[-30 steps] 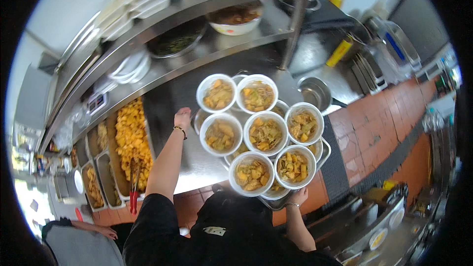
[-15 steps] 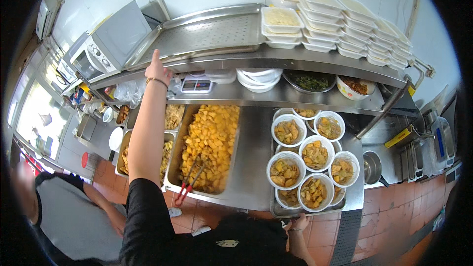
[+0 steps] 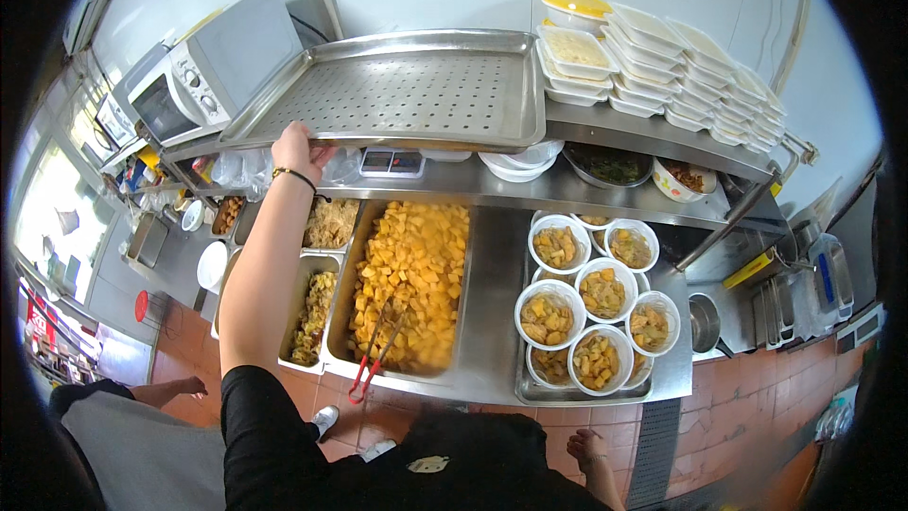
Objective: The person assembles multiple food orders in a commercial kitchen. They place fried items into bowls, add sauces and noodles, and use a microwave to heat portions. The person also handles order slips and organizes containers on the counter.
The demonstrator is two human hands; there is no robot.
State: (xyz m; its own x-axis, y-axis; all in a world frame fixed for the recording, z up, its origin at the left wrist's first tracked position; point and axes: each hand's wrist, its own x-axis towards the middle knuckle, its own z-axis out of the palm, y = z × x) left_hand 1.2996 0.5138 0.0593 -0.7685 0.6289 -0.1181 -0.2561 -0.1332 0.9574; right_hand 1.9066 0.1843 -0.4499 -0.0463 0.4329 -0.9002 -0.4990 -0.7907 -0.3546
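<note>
My left hand (image 3: 299,150) is closed on the near edge of a large perforated metal tray (image 3: 407,95). That tray lies on the upper shelf, its near rim jutting past the shelf's front. Low by the counter's front edge, my right hand (image 3: 588,447) hangs with loosely bent fingers and nothing seen in it. Above that hand stands a shallow metal tray (image 3: 619,397) loaded with stacked white tubs (image 3: 602,290) of cooked food. Below my left arm, a deep steel pan (image 3: 426,380) holds orange cubed food, with red-handled tongs (image 3: 363,378) resting in it.
Stacked white lidded boxes (image 3: 653,66) fill the shelf's right end; a microwave (image 3: 213,66) stands left. Under the shelf are a scale (image 3: 392,163), a bowl of greens (image 3: 605,166) and a patterned bowl (image 3: 683,180). Another person's grey clothing (image 3: 142,454) shows at lower left.
My left hand has taken hold of the perforated tray's near edge, and the tray has come toward me. My right hand has dropped away from the tub tray's edge. The other person has shifted lower.
</note>
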